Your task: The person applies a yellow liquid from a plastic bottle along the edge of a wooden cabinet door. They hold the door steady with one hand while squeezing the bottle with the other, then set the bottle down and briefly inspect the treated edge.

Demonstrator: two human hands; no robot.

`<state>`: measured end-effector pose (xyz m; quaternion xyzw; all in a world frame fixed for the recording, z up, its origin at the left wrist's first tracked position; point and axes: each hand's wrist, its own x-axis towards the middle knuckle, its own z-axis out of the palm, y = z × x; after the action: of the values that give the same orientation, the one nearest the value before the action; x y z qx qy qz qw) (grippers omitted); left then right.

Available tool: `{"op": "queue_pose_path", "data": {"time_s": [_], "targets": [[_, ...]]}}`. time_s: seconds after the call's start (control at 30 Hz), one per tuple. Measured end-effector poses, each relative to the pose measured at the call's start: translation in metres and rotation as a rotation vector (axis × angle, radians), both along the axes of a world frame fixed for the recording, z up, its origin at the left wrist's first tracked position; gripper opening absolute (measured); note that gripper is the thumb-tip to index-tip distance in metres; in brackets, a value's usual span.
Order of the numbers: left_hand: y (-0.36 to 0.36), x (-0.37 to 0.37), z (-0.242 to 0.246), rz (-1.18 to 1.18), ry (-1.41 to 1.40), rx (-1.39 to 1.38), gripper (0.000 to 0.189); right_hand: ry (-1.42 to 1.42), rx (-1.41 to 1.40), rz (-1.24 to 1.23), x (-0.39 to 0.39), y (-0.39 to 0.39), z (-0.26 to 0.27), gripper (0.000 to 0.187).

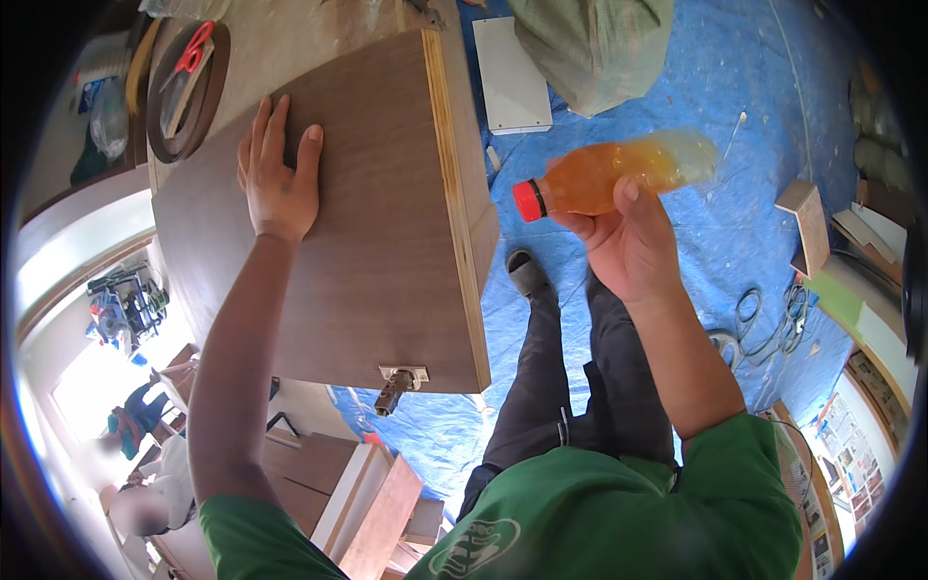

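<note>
My left hand (281,177) rests palm down with spread fingers on a dark brown wood-veneer panel (370,225), holding nothing. The panel has a bare plywood edge (453,196) on its right side. A metal cabinet hinge (396,384) is fixed at its near edge. In my right hand (631,243) is a clear plastic bottle (605,174) of orange liquid, held almost level above the floor. Its red cap (529,201) is on and points left. The base end of the bottle is blurred.
Blue tarpaulin (732,196) covers the floor. Red-handled scissors (194,47) lie in an oval tray (225,80). Beyond my right hand are a pale box (511,76) and a woven sack (602,51). Coiled cable (790,319) lies at right. Other people (156,482) are at lower left.
</note>
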<state>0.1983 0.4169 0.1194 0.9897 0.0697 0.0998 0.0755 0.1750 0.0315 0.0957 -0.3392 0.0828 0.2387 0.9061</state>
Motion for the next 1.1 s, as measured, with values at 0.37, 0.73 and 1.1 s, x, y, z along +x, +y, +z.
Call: {"op": "queue_pose_path", "data": {"time_s": [0.37,0.73,1.1], "targets": [[0.002,-0.001,-0.006,0.034,-0.041,0.029,0.064,-0.305,-0.452,-0.048,0.011,0.015,0.026,0.042],[0.008,0.003,-0.01,0.011,-0.083,0.021,0.058,-0.48,-0.494,0.02,0.021,0.013,0.025,0.046],[0.012,0.005,-0.011,-0.018,-0.089,0.026,0.059,-0.105,-0.065,-0.055,0.013,0.045,-0.01,0.045]]}}
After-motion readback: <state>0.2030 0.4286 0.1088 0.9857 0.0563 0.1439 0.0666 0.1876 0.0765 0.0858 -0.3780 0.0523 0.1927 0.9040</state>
